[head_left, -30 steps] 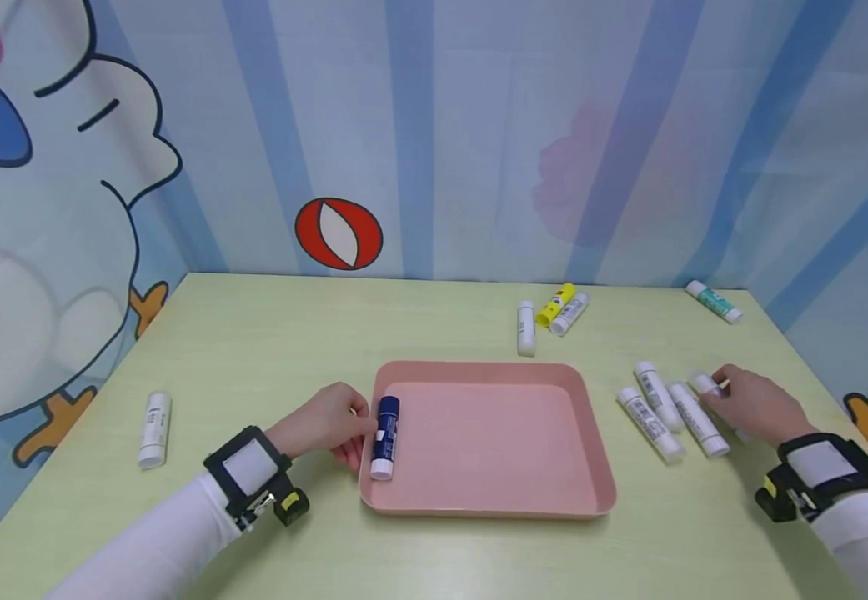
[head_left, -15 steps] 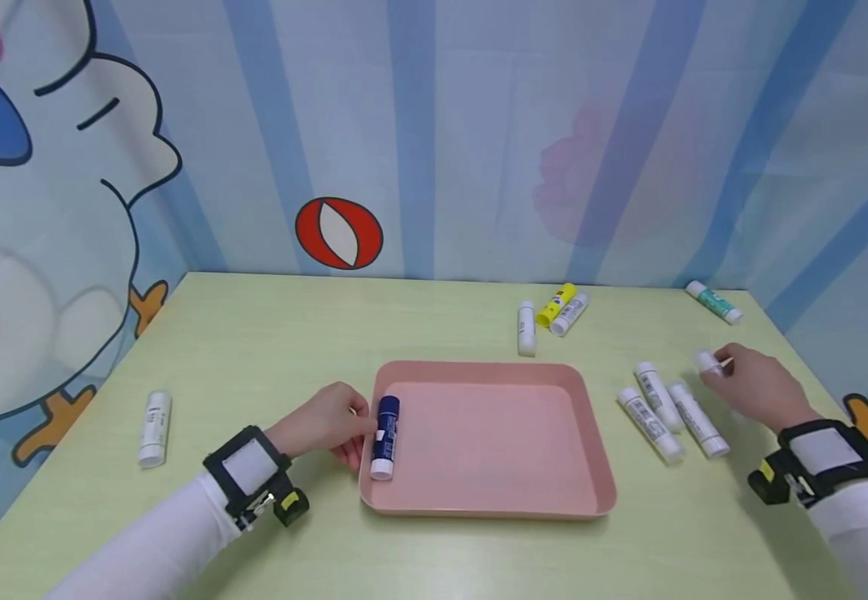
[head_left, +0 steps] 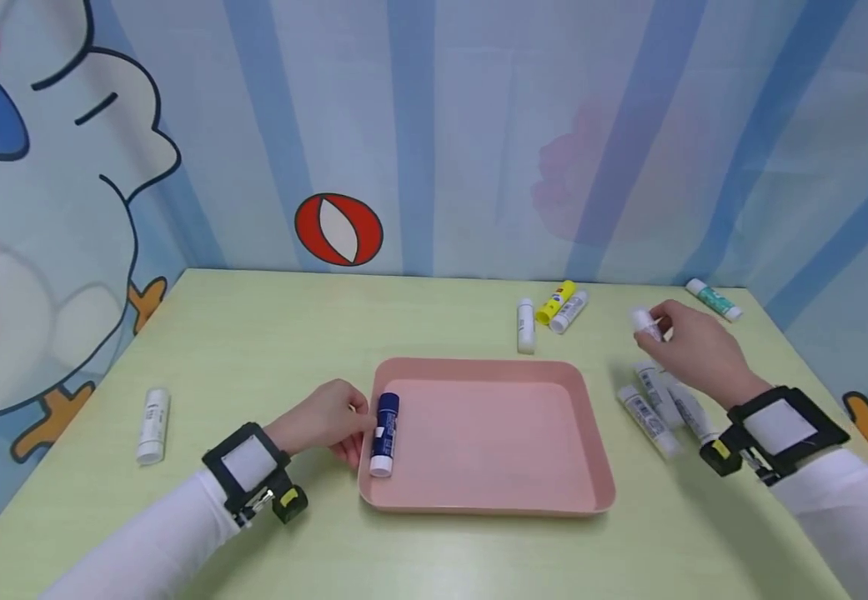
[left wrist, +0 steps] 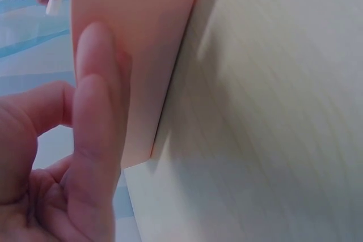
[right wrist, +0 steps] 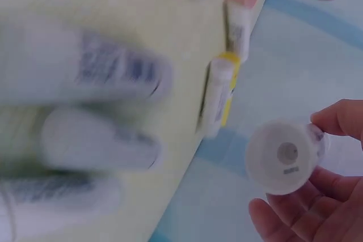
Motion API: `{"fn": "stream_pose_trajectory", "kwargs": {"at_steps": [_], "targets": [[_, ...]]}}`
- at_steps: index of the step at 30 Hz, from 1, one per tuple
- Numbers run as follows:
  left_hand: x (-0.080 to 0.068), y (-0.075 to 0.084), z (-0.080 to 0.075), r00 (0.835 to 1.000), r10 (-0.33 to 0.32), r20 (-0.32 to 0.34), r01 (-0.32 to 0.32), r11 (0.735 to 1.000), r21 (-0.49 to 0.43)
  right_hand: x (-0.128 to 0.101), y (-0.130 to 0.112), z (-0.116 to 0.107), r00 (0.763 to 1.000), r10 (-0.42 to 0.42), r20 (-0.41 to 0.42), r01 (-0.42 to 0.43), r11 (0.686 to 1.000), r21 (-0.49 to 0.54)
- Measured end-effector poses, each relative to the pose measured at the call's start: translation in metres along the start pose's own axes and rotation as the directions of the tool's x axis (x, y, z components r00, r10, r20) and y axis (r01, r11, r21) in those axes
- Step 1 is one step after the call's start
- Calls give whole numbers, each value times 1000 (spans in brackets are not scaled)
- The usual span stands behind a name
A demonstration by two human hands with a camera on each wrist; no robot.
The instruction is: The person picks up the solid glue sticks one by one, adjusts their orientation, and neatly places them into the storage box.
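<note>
A pink tray sits mid-table. A blue glue stick lies along its left inner edge. My left hand rests against the tray's left rim, fingers straight on the wall. My right hand is lifted above the table at the right and pinches a white glue stick, whose round end faces the right wrist camera. Under that hand three white glue sticks lie side by side; they are blurred in the right wrist view.
Behind the tray lie a white stick, a yellow stick and another white one. A teal-labelled stick lies at the far right corner. One white stick lies alone at the left. Cartoon-printed walls close the table.
My right hand picked a white glue stick up from the group at the right and carried it up and to the left. The left hand has stayed at the tray.
</note>
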State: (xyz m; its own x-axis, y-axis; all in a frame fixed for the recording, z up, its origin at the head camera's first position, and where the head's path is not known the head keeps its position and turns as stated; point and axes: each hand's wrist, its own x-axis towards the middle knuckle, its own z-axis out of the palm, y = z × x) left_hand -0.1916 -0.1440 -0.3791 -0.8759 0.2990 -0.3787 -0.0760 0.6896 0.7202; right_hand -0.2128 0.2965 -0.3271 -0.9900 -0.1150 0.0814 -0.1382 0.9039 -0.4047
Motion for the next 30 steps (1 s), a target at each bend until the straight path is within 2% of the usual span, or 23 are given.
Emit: {"fn": "stream_pose_trajectory", "kwargs": {"at_steps": [11, 19, 22, 26, 30], "targets": [[2, 2, 1, 1000, -4, 6, 4, 1000, -4, 7, -58, 18, 996, -60, 69, 51, 990, 129], [0, 1, -1, 1000, -2, 9, 2, 1000, -4, 10, -109, 55, 974, -84, 212, 19, 956, 292], [-1, 1, 0, 1000, -1, 8, 1, 1000, -3, 8, -127, 73, 959, -109, 262, 26, 953, 303], [-2, 0, 0, 1000, 9, 10, -9, 1000, -2, 4, -151, 92, 937, -101, 334, 10, 964, 264], [-1, 1, 0, 1000, 15, 11, -15, 1000, -6, 1, -168, 106, 924, -110, 366, 7, 963, 270]]}}
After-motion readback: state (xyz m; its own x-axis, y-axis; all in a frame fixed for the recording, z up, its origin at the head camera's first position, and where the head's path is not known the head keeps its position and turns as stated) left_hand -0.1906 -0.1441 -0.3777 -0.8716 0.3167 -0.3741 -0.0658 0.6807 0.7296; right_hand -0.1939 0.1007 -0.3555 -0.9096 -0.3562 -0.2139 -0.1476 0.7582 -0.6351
